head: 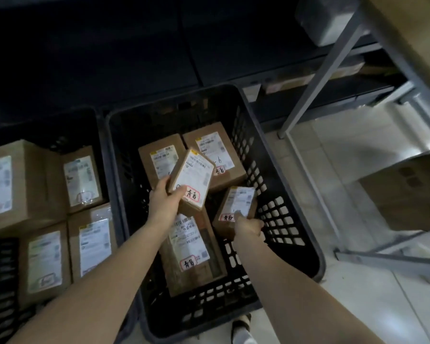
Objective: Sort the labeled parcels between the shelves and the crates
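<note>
Crate (pixel 271 212) below me: my left hand (pixel 165 197) clasped tilted parcel (pixel 193 177), right hand (pixel 248 225) clasped smaller parcel (pixel 238 204), nearer shelf (pixel 327 70) at right.

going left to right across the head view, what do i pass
left crate → left hand → tilted parcel that it grips → right hand gripping a second parcel → metal shelf frame → cardboard box on the shelf
</note>
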The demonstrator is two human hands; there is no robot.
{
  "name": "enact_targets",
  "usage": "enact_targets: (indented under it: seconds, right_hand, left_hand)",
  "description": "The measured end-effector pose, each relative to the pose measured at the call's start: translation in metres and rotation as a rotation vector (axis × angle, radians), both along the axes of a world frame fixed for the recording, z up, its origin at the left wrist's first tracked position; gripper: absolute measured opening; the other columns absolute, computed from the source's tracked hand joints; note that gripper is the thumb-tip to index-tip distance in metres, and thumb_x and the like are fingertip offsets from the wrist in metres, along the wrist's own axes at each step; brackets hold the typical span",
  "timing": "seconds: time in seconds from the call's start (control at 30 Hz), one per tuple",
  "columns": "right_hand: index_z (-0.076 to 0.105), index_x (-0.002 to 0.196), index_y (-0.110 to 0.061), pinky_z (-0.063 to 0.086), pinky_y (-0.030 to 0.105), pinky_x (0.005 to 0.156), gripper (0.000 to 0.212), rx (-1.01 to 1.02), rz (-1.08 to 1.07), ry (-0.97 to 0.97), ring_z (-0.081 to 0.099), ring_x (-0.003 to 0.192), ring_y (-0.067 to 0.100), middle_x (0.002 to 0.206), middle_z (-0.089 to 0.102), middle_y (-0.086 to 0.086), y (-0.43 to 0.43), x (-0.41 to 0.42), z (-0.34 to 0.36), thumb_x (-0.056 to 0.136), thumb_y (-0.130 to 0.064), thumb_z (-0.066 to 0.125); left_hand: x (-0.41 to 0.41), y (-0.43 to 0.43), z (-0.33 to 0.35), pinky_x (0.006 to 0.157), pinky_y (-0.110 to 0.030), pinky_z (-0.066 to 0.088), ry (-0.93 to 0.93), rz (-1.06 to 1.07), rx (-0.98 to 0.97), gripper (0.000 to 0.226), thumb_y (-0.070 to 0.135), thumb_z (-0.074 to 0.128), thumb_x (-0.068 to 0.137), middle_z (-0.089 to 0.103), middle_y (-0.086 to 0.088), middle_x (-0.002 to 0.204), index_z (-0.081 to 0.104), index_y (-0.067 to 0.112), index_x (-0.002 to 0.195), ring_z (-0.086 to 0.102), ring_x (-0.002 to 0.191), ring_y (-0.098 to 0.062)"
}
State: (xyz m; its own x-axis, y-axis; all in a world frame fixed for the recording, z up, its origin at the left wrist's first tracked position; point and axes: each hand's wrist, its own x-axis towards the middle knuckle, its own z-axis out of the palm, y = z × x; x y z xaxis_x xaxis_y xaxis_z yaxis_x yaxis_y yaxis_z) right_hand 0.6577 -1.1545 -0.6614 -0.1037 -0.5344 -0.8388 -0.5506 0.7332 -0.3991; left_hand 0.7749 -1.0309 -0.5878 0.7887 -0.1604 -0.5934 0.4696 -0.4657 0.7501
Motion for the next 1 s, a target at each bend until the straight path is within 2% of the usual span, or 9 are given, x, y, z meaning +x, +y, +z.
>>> enact_targets:
  seconds: [0.2,0.33,0.43,0.53,0.67,0.8,0.87,0.93,1.0]
  right_hand:
    - [0.021,0.151,-0.020,0.040,0.051,0.106,0.071,-0.014,-0.320,-0.187,0.048,0.126,0.037,0.141,0.044,0.017,0.031,0.011,-0.035,0.093,-0.023,0.061]
    - [0.020,0.148,-0.036,0.038,0.060,0.105,0.070,0.085,-0.454,-0.291,0.051,0.124,0.035,0.137,0.050,0.011,0.041,0.015,-0.050,0.092,-0.028,0.061]
    - [0.036,0.144,-0.020,0.041,0.053,0.105,0.051,0.150,-0.251,-0.291,0.055,0.119,0.034,0.131,0.057,0.014,0.033,0.025,-0.049,0.097,-0.027,0.055]
    - [0.058,0.127,-0.004,0.049,0.043,0.098,0.043,0.210,0.065,-0.165,0.062,0.109,0.033,0.120,0.065,0.016,0.017,0.039,-0.050,0.091,-0.026,0.065]
    - [0.065,0.115,-0.003,0.054,0.046,0.091,0.040,0.167,0.214,-0.022,0.066,0.099,0.034,0.112,0.069,0.017,0.005,0.043,-0.064,0.080,-0.018,0.076]
    - [0.062,0.116,-0.010,0.050,0.036,0.089,0.034,-0.027,0.353,0.148,0.061,0.108,0.032,0.118,0.064,0.014,-0.004,0.030,-0.041,0.089,-0.031,0.060]
    - [0.061,0.113,-0.015,0.048,0.043,0.097,0.034,-0.123,0.157,-0.066,0.060,0.110,0.030,0.116,0.064,0.011,-0.009,0.018,-0.022,0.090,-0.039,0.060]
    - [0.059,0.120,-0.017,0.044,0.047,0.102,0.043,0.018,0.005,-0.387,0.059,0.112,0.025,0.119,0.064,0.007,-0.009,0.007,0.001,0.090,-0.047,0.061]
    - [0.052,0.131,-0.027,0.044,0.053,0.099,0.054,0.196,0.048,-0.582,0.057,0.116,0.027,0.125,0.063,0.006,-0.007,-0.004,0.011,0.084,-0.052,0.063]
  left_hand:
    - [0.008,-0.001,-0.019,0.062,-0.024,0.046,0.053,0.004,-0.094,0.048,0.020,0.057,0.092,0.057,-0.002,0.122,0.041,0.027,0.137,0.062,0.096,-0.017]
    - [0.012,-0.004,-0.022,0.064,-0.022,0.047,0.049,-0.036,-0.146,0.041,0.018,0.056,0.092,0.060,-0.004,0.118,0.044,0.025,0.131,0.063,0.098,-0.017]
    - [0.016,-0.009,-0.025,0.072,-0.025,0.051,0.045,-0.082,-0.155,0.032,0.018,0.057,0.092,0.060,-0.002,0.116,0.046,0.030,0.119,0.063,0.100,-0.018]
    - [0.018,-0.013,-0.027,0.063,-0.016,0.051,0.018,-0.134,-0.168,0.033,0.017,0.056,0.092,0.060,0.007,0.104,0.045,0.029,0.121,0.062,0.092,-0.008]
    - [0.017,-0.013,-0.028,0.068,-0.017,0.048,0.015,-0.175,-0.162,0.040,0.016,0.056,0.093,0.057,0.013,0.102,0.044,0.025,0.130,0.060,0.095,-0.007]
    - [0.016,-0.004,-0.029,0.063,-0.016,0.054,0.035,-0.232,-0.160,0.045,0.012,0.057,0.092,0.058,0.012,0.104,0.044,0.023,0.133,0.061,0.092,-0.003]
    - [0.015,-0.002,-0.026,0.063,-0.016,0.054,0.051,-0.291,-0.141,0.047,0.013,0.057,0.092,0.061,0.004,0.111,0.043,0.023,0.136,0.062,0.092,-0.006]
    - [0.012,-0.003,-0.023,0.064,-0.018,0.053,0.096,-0.339,-0.131,0.048,0.013,0.058,0.091,0.061,0.001,0.113,0.042,0.023,0.136,0.062,0.091,-0.009]
    - [0.006,-0.007,-0.022,0.071,-0.023,0.051,0.170,-0.409,-0.107,0.052,0.016,0.061,0.089,0.060,-0.005,0.120,0.042,0.021,0.138,0.062,0.096,-0.015]
